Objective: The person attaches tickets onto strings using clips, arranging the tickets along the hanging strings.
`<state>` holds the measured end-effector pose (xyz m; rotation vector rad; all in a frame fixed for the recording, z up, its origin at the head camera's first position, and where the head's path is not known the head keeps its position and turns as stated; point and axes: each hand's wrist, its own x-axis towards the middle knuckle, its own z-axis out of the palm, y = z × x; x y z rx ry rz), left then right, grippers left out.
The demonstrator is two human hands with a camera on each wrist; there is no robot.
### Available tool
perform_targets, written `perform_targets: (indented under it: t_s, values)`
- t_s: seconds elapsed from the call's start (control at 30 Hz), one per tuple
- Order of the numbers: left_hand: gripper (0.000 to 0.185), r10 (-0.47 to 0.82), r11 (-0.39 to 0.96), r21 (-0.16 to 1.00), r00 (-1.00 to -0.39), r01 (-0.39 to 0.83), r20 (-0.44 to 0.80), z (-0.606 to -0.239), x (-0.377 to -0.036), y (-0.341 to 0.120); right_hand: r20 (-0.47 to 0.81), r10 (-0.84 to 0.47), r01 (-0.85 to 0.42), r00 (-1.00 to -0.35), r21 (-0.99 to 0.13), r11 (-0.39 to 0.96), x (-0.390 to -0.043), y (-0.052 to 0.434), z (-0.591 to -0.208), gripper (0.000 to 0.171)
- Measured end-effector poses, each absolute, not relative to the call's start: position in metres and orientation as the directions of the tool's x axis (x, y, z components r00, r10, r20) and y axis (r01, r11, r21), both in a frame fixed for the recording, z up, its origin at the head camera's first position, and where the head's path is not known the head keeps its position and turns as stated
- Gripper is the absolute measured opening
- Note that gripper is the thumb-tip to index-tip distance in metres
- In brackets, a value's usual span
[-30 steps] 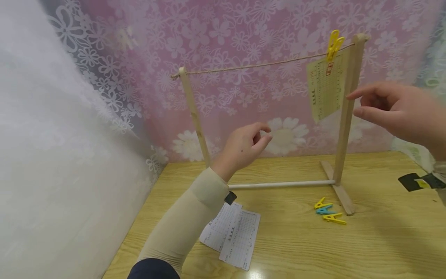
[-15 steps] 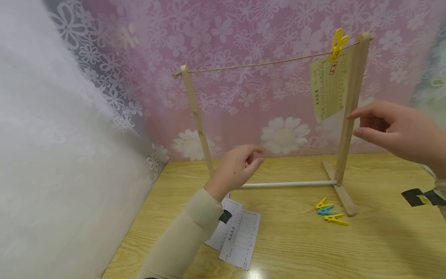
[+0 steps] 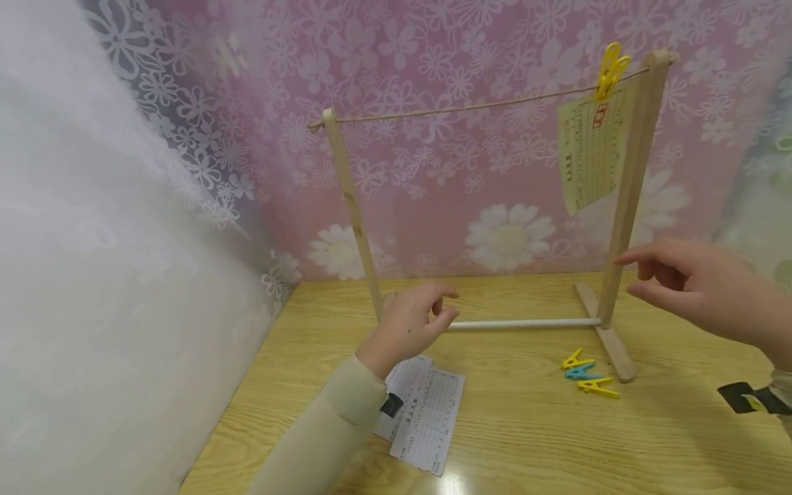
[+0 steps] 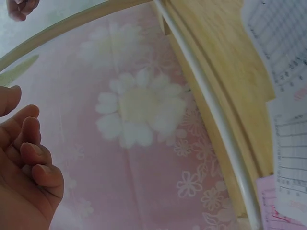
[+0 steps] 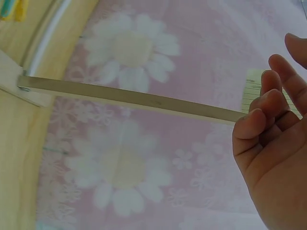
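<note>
Black wrist strap (image 3: 751,399), partly cropped.

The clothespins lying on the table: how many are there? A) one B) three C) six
B: three loose clothespins, two yellow and one blue, lie on the table by the foot of the wooden rack; a fourth one holds the paper up on the string.
</note>
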<state>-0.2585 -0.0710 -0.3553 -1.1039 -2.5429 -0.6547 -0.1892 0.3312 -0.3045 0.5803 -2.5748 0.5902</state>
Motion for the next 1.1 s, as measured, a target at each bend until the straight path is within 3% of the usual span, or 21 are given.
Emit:
perform_targets:
  t_s: [0.4, 0.77, 1.1]
  values:
    - [0.033, 0.649, 0.565, 0.300, -0.638, 0.769, 0.415, -0.379, -0.257, -0.093, 0.441, -0.305, -0.487, -0.844, -0.394, 0.780, -0.180, 0.343, -0.360, 0.033]
    - [0.037, 0.657, 0.660, 0.325, -0.730, 0.677, 0.186, -0.398, -0.255, -0.107, 0.337, -0.291, -0.432, -0.896, -0.504, 0.747, -0.174, 0.349, -0.404, 0.032]
    - [0.041, 0.652, 0.722, 0.331, -0.758, 0.607, -0.033, -0.414, -0.264, -0.112, 0.240, -0.312, -0.394, -0.919, -0.564, 0.726, -0.172, 0.354, -0.430, 0.028]
